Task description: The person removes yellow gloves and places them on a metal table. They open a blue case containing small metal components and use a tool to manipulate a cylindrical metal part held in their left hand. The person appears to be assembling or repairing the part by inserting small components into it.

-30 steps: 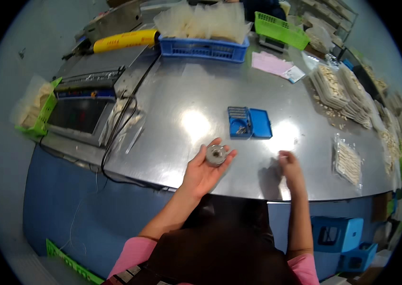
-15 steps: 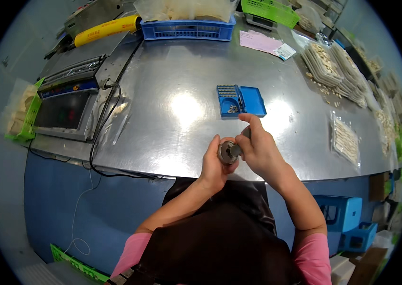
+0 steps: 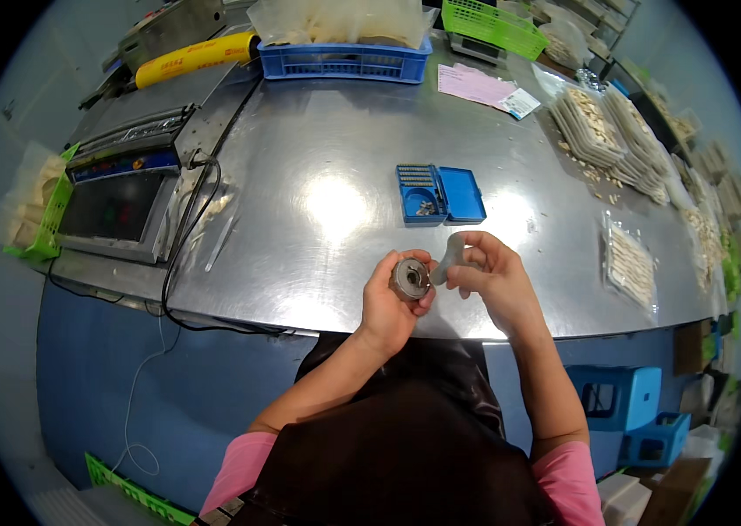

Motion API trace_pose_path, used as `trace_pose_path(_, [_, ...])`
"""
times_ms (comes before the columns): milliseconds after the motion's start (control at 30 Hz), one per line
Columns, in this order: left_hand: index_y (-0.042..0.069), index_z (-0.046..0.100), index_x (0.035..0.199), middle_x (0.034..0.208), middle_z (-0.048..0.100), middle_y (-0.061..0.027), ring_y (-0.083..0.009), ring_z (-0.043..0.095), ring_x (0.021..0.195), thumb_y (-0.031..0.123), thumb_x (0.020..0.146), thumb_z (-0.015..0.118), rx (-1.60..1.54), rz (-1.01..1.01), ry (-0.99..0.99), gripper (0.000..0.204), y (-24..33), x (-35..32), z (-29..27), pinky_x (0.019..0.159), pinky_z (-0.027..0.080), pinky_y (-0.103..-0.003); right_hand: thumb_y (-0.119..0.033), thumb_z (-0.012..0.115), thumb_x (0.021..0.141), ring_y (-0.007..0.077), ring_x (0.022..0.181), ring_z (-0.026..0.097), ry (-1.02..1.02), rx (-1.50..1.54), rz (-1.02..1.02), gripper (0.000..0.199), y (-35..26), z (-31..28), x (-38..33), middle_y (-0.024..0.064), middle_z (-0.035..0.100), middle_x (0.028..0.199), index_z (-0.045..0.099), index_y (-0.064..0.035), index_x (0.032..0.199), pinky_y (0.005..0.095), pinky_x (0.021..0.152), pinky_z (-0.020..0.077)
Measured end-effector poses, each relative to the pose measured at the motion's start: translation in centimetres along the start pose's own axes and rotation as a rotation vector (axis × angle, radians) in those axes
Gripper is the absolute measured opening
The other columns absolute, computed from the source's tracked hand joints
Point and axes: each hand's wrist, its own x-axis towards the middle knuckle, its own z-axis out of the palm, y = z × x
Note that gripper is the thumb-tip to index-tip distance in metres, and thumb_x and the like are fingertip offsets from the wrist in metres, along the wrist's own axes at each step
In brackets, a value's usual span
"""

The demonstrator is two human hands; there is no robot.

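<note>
My left hand (image 3: 387, 317) is wrapped round a round dark metal piece (image 3: 410, 280) with a hole in its middle, held above the table's near edge. Pinched between the fingers of my right hand (image 3: 503, 289) is a flat grey piece with a curved, waisted outline (image 3: 448, 259); it stands close beside the round piece, and I cannot tell whether the two touch. Beyond my hands lies a small blue case (image 3: 422, 206) with its lid (image 3: 463, 195) folded back to the right. Rows of little brass-coloured pieces and a few loose bits sit inside it.
Stacked trays of pale pieces (image 3: 589, 127) and a bagged tray (image 3: 629, 261) are on the right of the metal table (image 3: 291, 210). A wrapping machine with a cable (image 3: 186, 219) stands left. At the back are a blue crate (image 3: 344, 63) and pink papers (image 3: 475, 86).
My right hand has drawn the grey piece off the round piece's face and slightly right, turning it flat side into view. The round piece's centre hole now shows.
</note>
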Motion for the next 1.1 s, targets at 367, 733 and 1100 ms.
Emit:
trace_pose_path(367, [-0.004, 0.055, 0.107, 0.1, 0.058, -0.018, -0.0291, 0.055, 0.08, 0.028, 0.093, 0.037, -0.348, -0.113, -0.147, 0.039, -0.4, 0.3, -0.7, 0.069, 0.043, -0.035, -0.011, 0.072, 0.078, 0.0104, 0.077, 0.059, 0.128, 0.584, 0.006, 0.015, 0.3, -0.9, -0.9, 0.0017, 0.063, 0.083, 0.062, -0.0035, 0.086, 0.0244, 0.07, 0.0473])
trace_pose_path(733, [0.002, 0.052, 0.113, 0.115, 0.056, -0.0144, -0.0264, 0.054, 0.09, 0.033, 0.102, 0.031, -0.432, -0.187, -0.102, 0.04, -0.5, 0.1, -0.7, 0.077, 0.044, -0.036, 0.001, 0.065, 0.079, 0.0153, 0.056, 0.064, 0.16, 0.381, 0.049, 0.013, 0.7, -3.8, -2.0, 0.0096, 0.064, 0.075, 0.057, -0.0024, 0.089, 0.0213, 0.052, 0.0556])
trace_pose_path(1100, [0.003, 0.056, 0.099, 0.087, 0.06, -0.0154, -0.0217, 0.052, 0.059, 0.044, 0.099, 0.027, -0.085, -0.178, -0.129, 0.051, -0.4, -0.1, 0.1, 0.052, 0.041, -0.028, 0.001, 0.067, 0.077, 0.0096, 0.061, 0.059, 0.15, 0.191, 0.047, 0.018, 1.4, -2.5, -2.1, 0.0053, 0.065, 0.074, 0.06, -0.0013, 0.093, 0.0183, 0.053, 0.0425])
